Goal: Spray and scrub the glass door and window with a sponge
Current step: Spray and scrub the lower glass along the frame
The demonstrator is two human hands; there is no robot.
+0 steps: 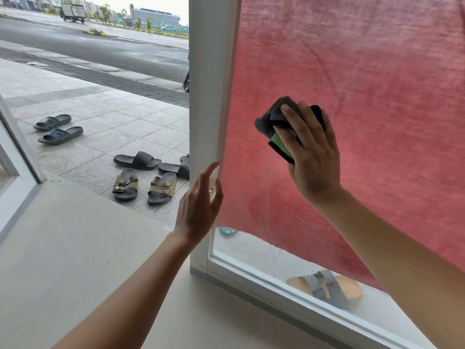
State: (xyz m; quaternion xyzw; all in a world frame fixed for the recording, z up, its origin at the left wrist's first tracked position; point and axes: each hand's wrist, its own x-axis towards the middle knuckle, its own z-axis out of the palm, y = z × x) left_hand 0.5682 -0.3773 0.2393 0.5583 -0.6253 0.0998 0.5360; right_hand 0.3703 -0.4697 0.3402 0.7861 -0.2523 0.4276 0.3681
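My right hand (312, 157) presses a green sponge with a dark scrub layer (281, 145) flat against the window glass (377, 84). A grey pad (270, 114) is bunched above the sponge under my fingers. A red cloth hangs behind the glass, and faint wipe streaks show low on the pane. My left hand (198, 202) is beside the white window frame (211, 96), curled around a small clear bottle (212, 192) with the forefinger raised. Most of the bottle is hidden by the hand.
A glass door (15, 157) stands open at the far left. Several sandals (60, 134) lie on the tiled pavement outside, and one more sandal (327, 285) lies behind the pane's lower edge. A pale floor runs under my arms. A road lies beyond.
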